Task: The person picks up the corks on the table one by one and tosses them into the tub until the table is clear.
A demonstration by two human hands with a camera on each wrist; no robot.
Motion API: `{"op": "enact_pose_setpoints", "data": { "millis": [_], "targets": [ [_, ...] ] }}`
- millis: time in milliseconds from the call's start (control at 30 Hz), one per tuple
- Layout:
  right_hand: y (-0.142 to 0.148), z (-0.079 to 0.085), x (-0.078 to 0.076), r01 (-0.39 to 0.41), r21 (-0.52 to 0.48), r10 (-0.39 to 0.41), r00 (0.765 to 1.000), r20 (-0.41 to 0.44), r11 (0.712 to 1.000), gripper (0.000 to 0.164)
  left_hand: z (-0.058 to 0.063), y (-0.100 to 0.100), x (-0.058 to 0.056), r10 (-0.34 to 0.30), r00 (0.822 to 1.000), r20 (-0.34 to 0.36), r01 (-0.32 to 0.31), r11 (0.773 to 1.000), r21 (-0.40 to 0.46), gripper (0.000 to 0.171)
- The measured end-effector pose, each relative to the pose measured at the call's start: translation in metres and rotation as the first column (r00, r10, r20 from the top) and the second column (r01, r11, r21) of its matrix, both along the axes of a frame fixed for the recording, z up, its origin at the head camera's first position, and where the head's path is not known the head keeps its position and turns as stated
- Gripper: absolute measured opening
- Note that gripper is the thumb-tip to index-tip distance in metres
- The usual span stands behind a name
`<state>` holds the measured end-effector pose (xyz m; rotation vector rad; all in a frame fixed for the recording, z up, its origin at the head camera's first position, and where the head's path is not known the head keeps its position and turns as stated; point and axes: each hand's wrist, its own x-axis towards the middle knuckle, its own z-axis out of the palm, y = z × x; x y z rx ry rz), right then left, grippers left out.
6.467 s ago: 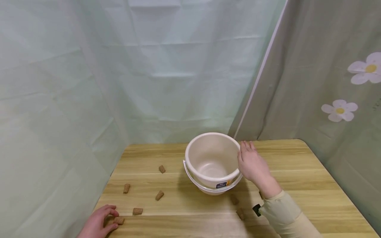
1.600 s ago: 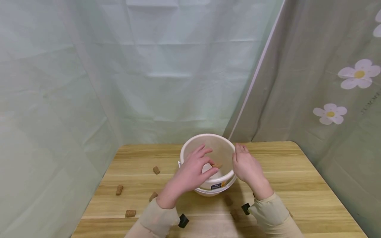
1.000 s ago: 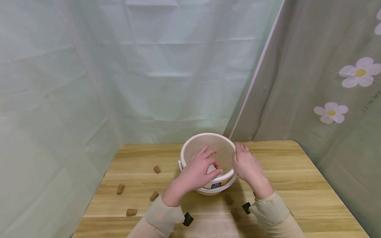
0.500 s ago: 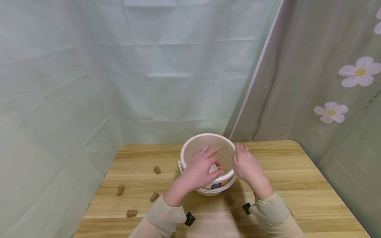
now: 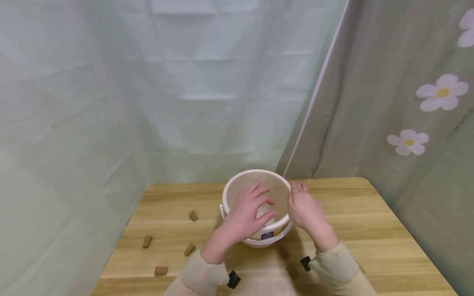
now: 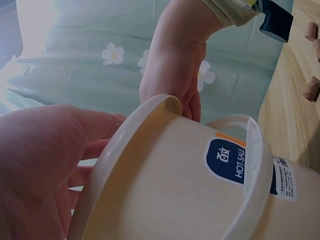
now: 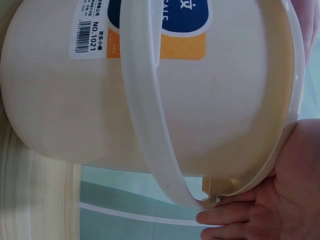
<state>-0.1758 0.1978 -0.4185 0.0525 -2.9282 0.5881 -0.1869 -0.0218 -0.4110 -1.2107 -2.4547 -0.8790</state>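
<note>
Left hand [image 5: 246, 216] spread above the bucket [image 5: 279, 195], right hand [image 5: 305, 207] at its rim

Nearest my head camera, the sleeves [image 5: 335, 265] come in low, and near them corks [image 5: 161, 271] lie loose on the table [image 5: 370, 230], two in the bucket's shadow. I judge each cork light, dry and slightly springy, with little slip, best pinched across its round side. Further in, the left hand hangs over the bucket's mouth, thumb and forefinger wide apart with nothing visible between them; whether it touches the rim I cannot tell.

The bucket stands upright toward the table's far side, and that hand hides much of its floor from me. I take its wall for thin, stiff plastic: light, smooth, apt to skid, unlikely to break. I would steady it at the rim beside the joint of the handle [image 7: 145, 100], since the handle itself probably swings. There the right hand's fingers lie straight against the rim; its thumb I cannot make out. Behind everything hangs the pale green curtain [image 5: 200, 123]
</note>
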Motion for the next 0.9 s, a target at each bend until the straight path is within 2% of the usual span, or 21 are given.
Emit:
{"op": "enact_pose_setpoints", "data": {
  "millis": [100,267,467,600,700,900],
  "targets": [
    [0.0,-0.001,0.001,-0.004,-0.004,0.004,1.0,0.006,1.0,0.057,-0.003,-0.006,0.003,-0.008,1.0,-0.014,0.009,0.997,0.083,0.021],
    [0.001,-0.001,0.001,-0.006,-0.009,0.006,1.0,0.006,1.0,0.057,-0.008,-0.022,0.009,0.016,0.999,-0.032,-0.009,0.979,0.204,0.019],
    [0.0,-0.001,0.0,-0.009,-0.01,0.009,1.0,0.011,1.0,0.058,-0.023,-0.058,0.019,0.072,0.997,-0.009,-0.066,0.951,0.301,0.021],
    [0.0,-0.001,-0.001,-0.01,-0.006,0.01,1.0,0.005,1.0,0.057,-0.038,-0.088,0.027,0.123,0.992,0.022,-0.124,0.943,0.308,0.026],
    [0.0,-0.001,0.0,-0.009,-0.002,0.009,1.0,0.004,1.0,0.057,-0.047,-0.113,0.033,0.174,0.984,0.046,-0.18,0.943,0.279,0.027],
    [0.001,-0.001,-0.001,-0.011,0.002,0.011,1.0,-0.001,1.0,0.057,-0.066,-0.157,0.041,0.294,0.95,0.109,-0.311,0.927,0.211,0.028]
  ]
}}
